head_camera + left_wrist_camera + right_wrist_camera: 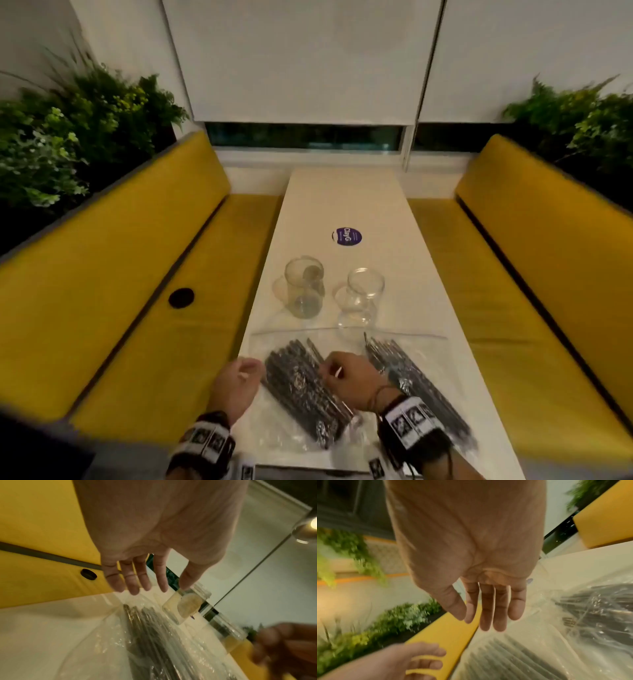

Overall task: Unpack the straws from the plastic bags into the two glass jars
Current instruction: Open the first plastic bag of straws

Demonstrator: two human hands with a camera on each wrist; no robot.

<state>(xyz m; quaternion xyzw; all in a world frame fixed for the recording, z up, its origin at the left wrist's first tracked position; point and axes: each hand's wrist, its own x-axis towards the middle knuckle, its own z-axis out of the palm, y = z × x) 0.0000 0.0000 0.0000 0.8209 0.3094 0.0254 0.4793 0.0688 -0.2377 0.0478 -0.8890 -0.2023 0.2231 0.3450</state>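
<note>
Two clear glass jars, one on the left and one on the right, stand with nothing in them mid-table. In front of them lie two clear plastic bags of dark straws, a left bag and a right bag. My left hand hovers at the left bag's left edge, fingers straight and holding nothing. My right hand hangs over the gap between the bags, fingers also straight with nothing in them. The left wrist view shows the left bag below the fingers and a jar beyond.
The narrow white table runs between two yellow benches, one on the left and one on the right. A round purple sticker lies beyond the jars. Green plants stand behind both backrests.
</note>
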